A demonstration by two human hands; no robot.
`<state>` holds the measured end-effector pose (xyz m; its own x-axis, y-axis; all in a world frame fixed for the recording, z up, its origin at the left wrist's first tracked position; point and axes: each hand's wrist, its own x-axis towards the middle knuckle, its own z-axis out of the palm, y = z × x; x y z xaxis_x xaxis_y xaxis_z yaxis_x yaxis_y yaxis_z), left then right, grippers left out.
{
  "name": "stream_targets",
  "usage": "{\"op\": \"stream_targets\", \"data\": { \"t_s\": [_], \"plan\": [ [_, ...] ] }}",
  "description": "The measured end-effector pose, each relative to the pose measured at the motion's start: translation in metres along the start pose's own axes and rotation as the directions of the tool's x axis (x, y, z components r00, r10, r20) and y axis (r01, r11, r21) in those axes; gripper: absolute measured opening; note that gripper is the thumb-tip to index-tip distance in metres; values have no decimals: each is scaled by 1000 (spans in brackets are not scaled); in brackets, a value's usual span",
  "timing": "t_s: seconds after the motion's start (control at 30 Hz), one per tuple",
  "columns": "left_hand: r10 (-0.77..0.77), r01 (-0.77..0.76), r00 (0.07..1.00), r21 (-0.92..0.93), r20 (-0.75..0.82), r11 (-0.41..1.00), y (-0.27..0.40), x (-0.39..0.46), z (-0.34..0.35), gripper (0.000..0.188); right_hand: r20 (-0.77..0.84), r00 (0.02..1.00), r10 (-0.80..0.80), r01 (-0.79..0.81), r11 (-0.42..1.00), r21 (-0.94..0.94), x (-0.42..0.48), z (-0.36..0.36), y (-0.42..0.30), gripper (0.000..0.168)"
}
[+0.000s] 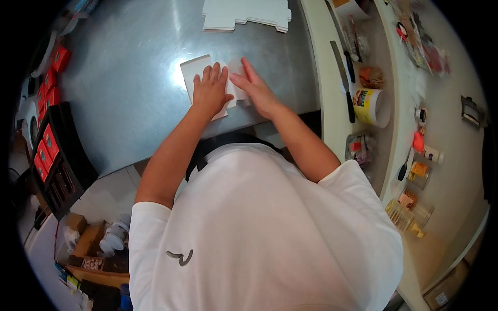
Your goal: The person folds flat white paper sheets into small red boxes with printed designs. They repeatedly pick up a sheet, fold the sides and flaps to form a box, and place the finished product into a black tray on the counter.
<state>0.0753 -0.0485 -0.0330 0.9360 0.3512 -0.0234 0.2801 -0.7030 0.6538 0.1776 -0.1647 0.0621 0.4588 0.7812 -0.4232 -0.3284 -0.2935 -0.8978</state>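
A white folded cardboard blank (190, 70) lies on the metal tabletop in front of me. My left hand (211, 88) rests palm down across it, fingers a little apart, covering much of its middle. At the right side of the card, my right hand (258, 91) is turned on edge, thumb and forefinger spread. Beside the thumb, a pale flap (235, 67) looks blurred. Whether the right fingers grip this flap or only touch it, I cannot tell. Farther back sits a stack of flat white die-cut box blanks (247, 15).
Along the right, a shelf holds long knives (342, 79), a yellow-labelled tub (367, 107) and a container of toothpicks (371, 77). At left stands a black rack (72, 144) with red boxes (50, 140). The metal table's (128, 97) front edge is close to my waist.
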Motion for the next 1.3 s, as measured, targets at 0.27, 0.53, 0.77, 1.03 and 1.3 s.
{"op": "stream_targets", "data": {
  "t_s": [0.27, 0.53, 0.77, 1.03, 1.3],
  "plan": [
    [-95, 45, 990, 412, 101, 910, 27, -2, -31, 80, -294, 954, 52, -46, 999, 28, -7, -42, 0, 38],
    [-46, 37, 999, 361, 17, 932, 19, -8, -24, 73, -426, 903, 59, -59, 998, 13, 10, -82, 41, 30],
    [51, -38, 998, 323, -32, 946, 25, -2, -18, 70, -431, 898, 93, -47, 992, 117, 10, -90, 54, 29],
    [104, -104, 994, 372, 19, 922, 51, 31, 18, 75, -449, 883, -137, -46, 926, -374, 5, -69, 50, 32],
    [98, -117, 993, 542, 64, 832, 47, 28, 27, 69, -193, 813, -550, -62, 249, -967, 8, -11, 90, 60]
  ]
}}
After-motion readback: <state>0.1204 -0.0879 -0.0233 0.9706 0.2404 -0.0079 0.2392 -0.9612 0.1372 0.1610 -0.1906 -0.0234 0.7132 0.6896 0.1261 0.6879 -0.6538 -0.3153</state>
